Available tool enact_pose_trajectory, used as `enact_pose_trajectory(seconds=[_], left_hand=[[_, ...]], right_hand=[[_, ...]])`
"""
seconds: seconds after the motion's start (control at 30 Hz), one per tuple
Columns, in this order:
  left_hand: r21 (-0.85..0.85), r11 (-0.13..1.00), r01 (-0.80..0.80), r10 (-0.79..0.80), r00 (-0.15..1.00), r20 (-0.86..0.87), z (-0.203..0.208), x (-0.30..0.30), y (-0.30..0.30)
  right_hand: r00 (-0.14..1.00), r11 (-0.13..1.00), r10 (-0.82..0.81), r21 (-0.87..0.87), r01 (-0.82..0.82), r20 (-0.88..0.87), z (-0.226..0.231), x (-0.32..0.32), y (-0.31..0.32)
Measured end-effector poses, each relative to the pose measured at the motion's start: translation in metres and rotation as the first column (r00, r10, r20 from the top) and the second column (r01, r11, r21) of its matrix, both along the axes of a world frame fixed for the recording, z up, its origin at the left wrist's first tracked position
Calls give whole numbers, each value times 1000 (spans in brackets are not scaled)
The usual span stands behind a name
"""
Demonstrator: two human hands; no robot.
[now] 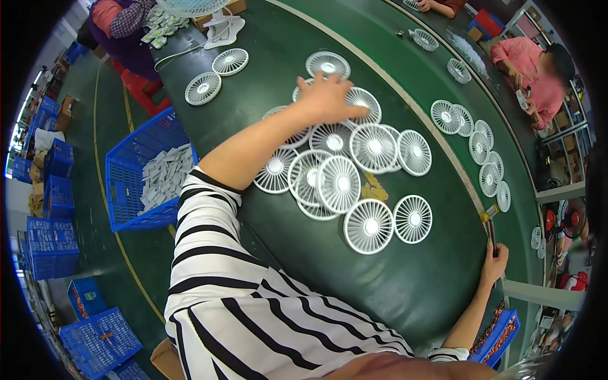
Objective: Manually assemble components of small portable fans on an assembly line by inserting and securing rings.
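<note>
My left hand (329,98) reaches far across the dark green table (392,278), palm down with fingers spread, resting on round white fan grilles (363,104). A pile of several overlapping white grilles (339,183) lies just below that hand. Two more grilles (369,226) sit side by side nearer me. My right hand (494,261) is at the table's right edge, closed around a dark, thin tool (491,231) with a yellow tip.
More white grilles (480,147) line the strip beyond a pale divider. A blue crate (149,174) of small white parts stands at the left, and other blue crates (50,244) sit on the floor. A person in pink (532,69) works opposite, another (120,25) at top left.
</note>
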State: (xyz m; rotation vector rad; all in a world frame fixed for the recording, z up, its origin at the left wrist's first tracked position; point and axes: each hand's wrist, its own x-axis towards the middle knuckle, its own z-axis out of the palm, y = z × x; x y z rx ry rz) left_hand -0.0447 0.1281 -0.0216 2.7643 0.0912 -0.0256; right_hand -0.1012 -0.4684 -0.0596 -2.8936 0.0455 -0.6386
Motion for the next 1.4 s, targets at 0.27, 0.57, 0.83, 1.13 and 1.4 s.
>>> enact_pose_trajectory(seconds=[0.27,0.57,0.83,1.13,1.4], left_hand=[[-97,970,-224,243,922,300,23,-7,75],[73,809,-583,587,808,-44,-31,0,205],[35,931,-363,365,928,-81,-4,2,41],[-494,860,-128,281,927,247,13,-41,38],[-469,852,-232,482,695,534,-8,-61,118]], right_hand=[[999,999,-38,37,38,-11,-1,-4,-4],[998,997,8,71,-12,59,-1,5,11],[997,999,-25,50,22,68,10,-1,21],[992,996,-12,94,0,127,3,-11,6],[966,995,99,3,-102,238,8,-16,11]])
